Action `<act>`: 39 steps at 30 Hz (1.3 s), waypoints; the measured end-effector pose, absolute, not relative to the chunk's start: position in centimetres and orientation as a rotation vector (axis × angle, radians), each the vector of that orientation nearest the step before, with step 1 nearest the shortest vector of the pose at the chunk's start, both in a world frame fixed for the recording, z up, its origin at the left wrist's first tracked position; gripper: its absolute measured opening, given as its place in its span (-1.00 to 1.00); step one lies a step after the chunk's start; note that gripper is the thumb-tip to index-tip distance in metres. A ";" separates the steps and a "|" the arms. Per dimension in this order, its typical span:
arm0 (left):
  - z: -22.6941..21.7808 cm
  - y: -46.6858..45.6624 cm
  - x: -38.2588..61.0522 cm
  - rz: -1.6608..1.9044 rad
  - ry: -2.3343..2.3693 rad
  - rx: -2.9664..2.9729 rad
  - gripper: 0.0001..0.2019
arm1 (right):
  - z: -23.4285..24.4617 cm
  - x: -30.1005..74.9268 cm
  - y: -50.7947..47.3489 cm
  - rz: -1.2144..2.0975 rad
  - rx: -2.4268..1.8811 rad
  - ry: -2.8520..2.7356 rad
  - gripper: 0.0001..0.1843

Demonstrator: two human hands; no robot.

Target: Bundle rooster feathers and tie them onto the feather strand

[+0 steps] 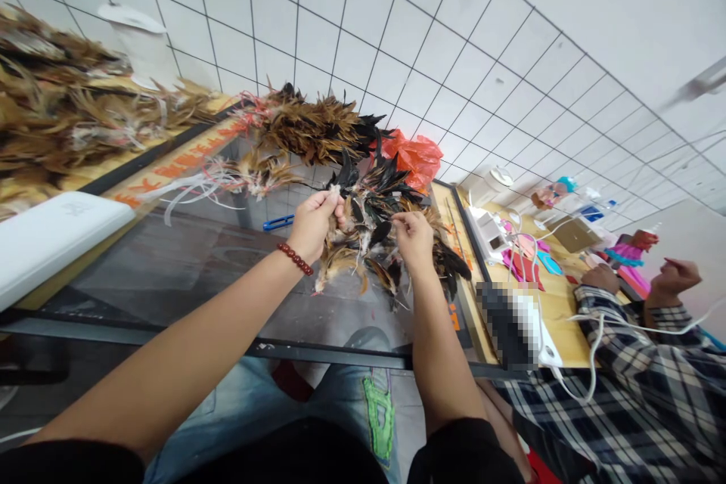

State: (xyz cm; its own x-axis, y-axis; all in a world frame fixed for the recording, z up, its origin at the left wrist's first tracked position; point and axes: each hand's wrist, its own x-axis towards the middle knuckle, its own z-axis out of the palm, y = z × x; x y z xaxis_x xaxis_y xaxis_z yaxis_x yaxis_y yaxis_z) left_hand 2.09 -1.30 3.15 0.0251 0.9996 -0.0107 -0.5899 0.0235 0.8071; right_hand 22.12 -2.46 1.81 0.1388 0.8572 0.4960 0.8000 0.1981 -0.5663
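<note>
My left hand [315, 224], with a red bead bracelet on its wrist, is closed on the top of a cluster of dark and brown feathers [374, 231] held above a glass table [187, 272]. My right hand [415, 240] pinches feathers on the right side of the same cluster. A larger bundle of brown and black feathers [318, 128] lies behind on the table, tied with red string.
A blue tool [279, 223] lies on the glass by my left hand. A white box [51, 238] sits at the left, more feather bundles [68, 113] behind it. A red plastic bag [417, 157] lies beyond. A person in a plaid shirt [635, 386] sits at right.
</note>
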 end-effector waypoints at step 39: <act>1.0 -1.4 3.3 1.201 0.766 1.024 -0.76 | 2.3 16.3 -3.4 1.224 -1.094 -1.085 -0.45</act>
State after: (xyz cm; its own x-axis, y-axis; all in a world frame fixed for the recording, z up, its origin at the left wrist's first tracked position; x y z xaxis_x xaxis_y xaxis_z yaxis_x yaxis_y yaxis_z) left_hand 3.33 -1.38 1.03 0.2207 0.9744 0.0431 -0.3716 0.0432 0.9274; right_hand 16.34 -3.37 2.30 0.0421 0.9987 0.0289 -0.1480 0.0349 -0.9884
